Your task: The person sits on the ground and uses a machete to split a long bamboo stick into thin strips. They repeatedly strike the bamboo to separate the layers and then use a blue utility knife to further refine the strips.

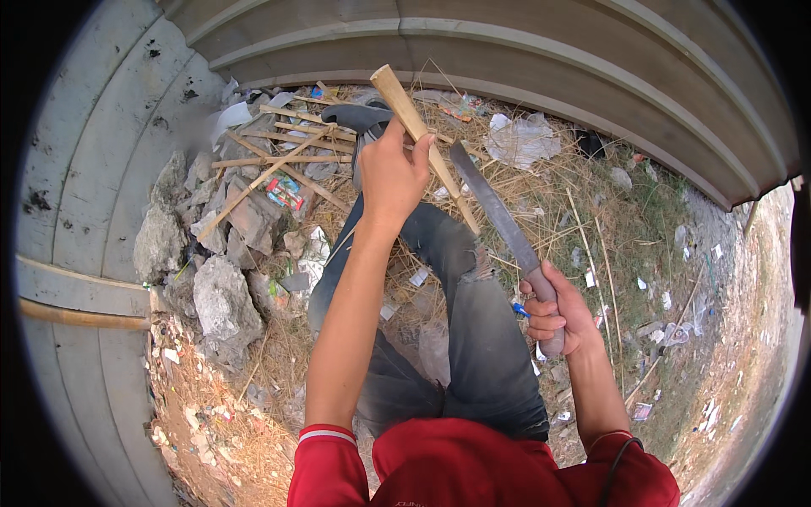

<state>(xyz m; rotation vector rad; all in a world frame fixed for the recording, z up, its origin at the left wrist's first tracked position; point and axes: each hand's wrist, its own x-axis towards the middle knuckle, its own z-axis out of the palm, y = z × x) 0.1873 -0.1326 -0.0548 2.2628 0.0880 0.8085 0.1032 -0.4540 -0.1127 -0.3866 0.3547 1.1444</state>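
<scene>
The left hand (393, 173) grips a bamboo stick (420, 135) upright while the right hand (557, 313) clenches a machete (498, 215), blade angled against it for whittling.

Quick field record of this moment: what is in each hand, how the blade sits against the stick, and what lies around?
left hand: grips bamboo stick, tilted
right hand: grips machete by handle
blade: beside the stick's lower end; contact unclear
ground: dry grass, litter, rocks, split sticks
backdrop: corrugated wall
</scene>
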